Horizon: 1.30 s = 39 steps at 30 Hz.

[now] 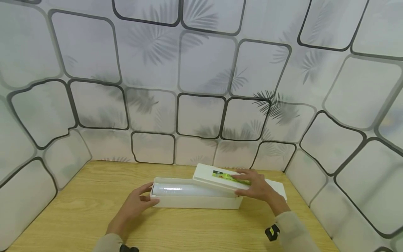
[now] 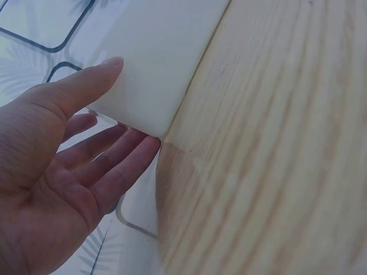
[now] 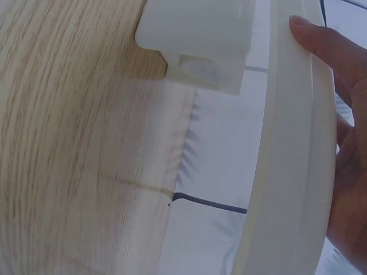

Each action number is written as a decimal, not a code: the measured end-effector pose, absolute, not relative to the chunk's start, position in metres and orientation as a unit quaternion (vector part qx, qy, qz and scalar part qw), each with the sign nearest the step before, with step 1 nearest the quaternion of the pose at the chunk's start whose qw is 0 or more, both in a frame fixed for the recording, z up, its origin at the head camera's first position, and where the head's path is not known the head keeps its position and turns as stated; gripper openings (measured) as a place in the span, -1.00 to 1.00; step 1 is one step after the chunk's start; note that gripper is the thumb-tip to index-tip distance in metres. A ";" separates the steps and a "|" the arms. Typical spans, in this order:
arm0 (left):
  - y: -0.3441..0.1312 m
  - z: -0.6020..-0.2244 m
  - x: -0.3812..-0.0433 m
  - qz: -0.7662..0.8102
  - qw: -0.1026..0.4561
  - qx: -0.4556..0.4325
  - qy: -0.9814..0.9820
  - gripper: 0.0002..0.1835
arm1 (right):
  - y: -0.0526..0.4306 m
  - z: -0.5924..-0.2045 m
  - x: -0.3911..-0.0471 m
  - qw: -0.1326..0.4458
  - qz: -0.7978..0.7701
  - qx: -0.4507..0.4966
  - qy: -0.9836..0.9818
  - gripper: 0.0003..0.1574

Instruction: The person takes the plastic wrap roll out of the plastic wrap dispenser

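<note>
A long white box (image 1: 198, 202) lies on the wooden table with a whitish, shiny roll (image 1: 176, 189) inside it. My left hand (image 1: 135, 203) holds the box's left end, thumb on the front wall and fingers round the end, as the left wrist view shows on the box wall (image 2: 155, 63). My right hand (image 1: 255, 185) grips the long white lid (image 1: 204, 172), which carries a green label (image 1: 225, 175). The lid is tilted and slants across the box's right part, its right end jutting past the box. In the right wrist view the lid (image 3: 292, 143) is raised off the table.
The wood-grain table (image 1: 176, 231) stretches around the box. Behind it and at both sides stand walls (image 1: 151, 108) covered with a rounded-square and leaf pattern. Each wrist carries a dark strapped device, such as the right one (image 1: 272, 232).
</note>
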<state>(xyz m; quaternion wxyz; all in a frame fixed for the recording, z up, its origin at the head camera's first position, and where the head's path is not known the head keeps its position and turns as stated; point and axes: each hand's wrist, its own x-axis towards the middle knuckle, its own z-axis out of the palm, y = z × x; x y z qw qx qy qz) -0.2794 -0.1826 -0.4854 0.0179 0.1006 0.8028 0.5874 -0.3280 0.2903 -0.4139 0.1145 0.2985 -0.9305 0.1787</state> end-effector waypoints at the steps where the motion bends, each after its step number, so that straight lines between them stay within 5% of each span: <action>1: -0.183 -0.485 -0.279 0.587 0.018 0.100 0.803 -0.14 | 0.291 -0.414 -0.328 0.116 0.177 0.297 -0.931 -0.23; 39: -0.184 -0.488 -0.279 0.576 0.021 0.101 0.811 -0.15 | 0.331 -0.415 -0.336 0.141 0.160 0.254 -0.943 -0.24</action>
